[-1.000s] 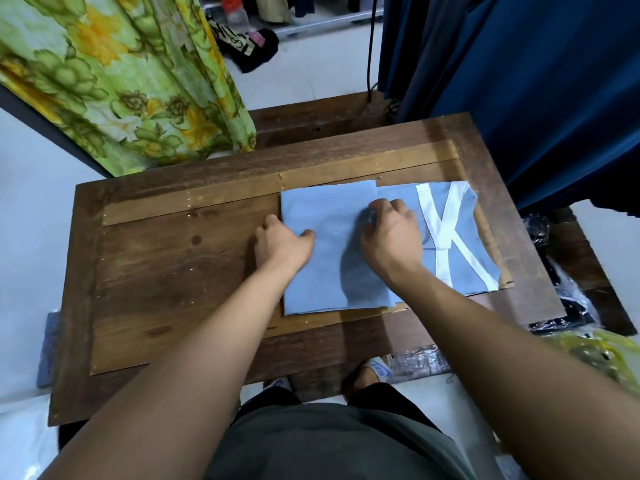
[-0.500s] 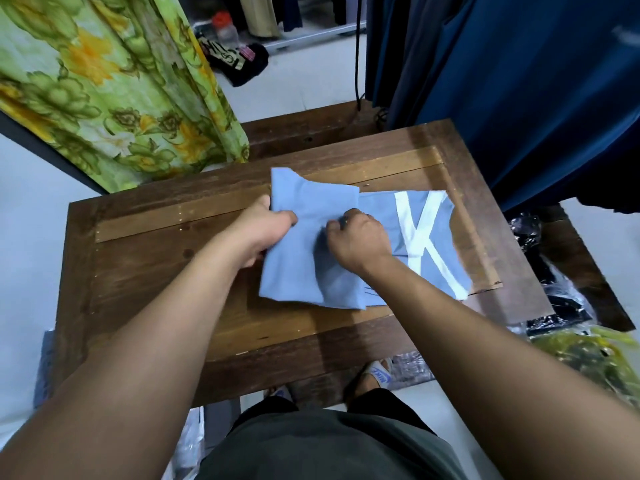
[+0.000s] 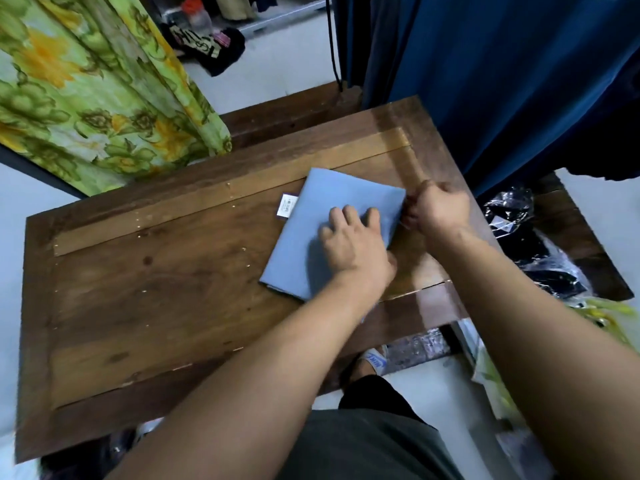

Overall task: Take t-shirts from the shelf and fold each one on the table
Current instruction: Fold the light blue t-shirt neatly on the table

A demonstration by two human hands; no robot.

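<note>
A clothing shop or stockroom is suggested: hung navy garments [image 3: 502,74] and a floral fabric [image 3: 86,91] crowd the wooden bench's [image 3: 156,289] far edge, and what seem plastic-wrapped clothes [image 3: 540,251] are piled beyond its right edge.

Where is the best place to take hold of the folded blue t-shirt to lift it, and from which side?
Probably the near-left edge of the blue t-shirt: it lies flat, that edge is bare, and the left hand and right hand crowd its right side. Slide fingers underneath.
</note>
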